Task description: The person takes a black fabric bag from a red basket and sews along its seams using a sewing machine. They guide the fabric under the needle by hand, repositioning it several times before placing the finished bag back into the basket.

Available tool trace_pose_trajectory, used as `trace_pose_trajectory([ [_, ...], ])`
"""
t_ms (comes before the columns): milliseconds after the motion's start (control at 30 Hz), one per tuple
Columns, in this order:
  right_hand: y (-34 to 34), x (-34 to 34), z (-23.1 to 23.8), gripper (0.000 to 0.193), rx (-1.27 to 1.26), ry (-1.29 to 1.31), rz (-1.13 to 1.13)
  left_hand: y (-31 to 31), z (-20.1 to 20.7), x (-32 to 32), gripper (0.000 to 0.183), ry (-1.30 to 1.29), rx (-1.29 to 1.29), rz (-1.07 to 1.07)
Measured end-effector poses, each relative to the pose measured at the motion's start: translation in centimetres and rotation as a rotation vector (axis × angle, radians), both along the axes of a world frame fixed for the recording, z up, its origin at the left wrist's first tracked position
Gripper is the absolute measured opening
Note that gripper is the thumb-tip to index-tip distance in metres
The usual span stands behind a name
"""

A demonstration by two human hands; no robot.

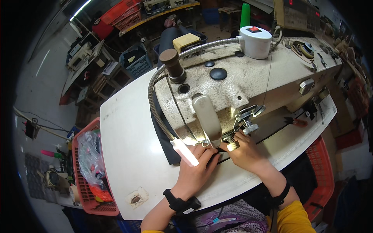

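Both hands are close together at the needle end of a cream sewing machine [217, 83]. My left hand [195, 171] is closed on the edge of a black fabric [169, 149], its fingertips partly hidden by the lit lamp [184, 152] and the machine head. The fabric lies under the head and shows as a dark strip between my hands. My right hand [246, 153] is bent beside the brass knob [233, 146] and below the thread tension parts [248, 123]. Its fingers are curled in; their tips and whatever they pinch are hidden.
The white table [134, 167] carries the machine. Red baskets [107, 208] stand at its left and right [328, 171], the left one with clear plastic bags [90, 151]. Small orange-handled snips [298, 122] lie right of the hands. A flexible metal lamp arm [151, 97] curves around the head.
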State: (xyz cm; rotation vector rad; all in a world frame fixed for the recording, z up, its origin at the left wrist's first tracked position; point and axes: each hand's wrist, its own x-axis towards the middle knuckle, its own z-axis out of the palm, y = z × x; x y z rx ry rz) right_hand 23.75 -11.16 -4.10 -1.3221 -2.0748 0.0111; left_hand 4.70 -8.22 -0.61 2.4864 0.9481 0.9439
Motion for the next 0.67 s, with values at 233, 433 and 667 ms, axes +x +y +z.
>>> trace_pose_trajectory([
  [233, -0.3, 0.3, 0.8, 0.020, -0.036, -0.052, -0.041, 0.0, 0.7, -1.0, 0.031, 0.307, 0.019, 0.023],
  [433, 0.0, -0.1, 1.7, 0.020, -0.162, -0.058, -0.050, 1.4, -0.2, -1.4, 0.019, 0.217, 0.065, 0.086],
  [667, 2.5, 0.0, 2.9, 0.034, -0.523, -0.218, -0.162, 8.3, -2.6, -5.4, 0.058, 0.192, 0.270, 0.332],
])
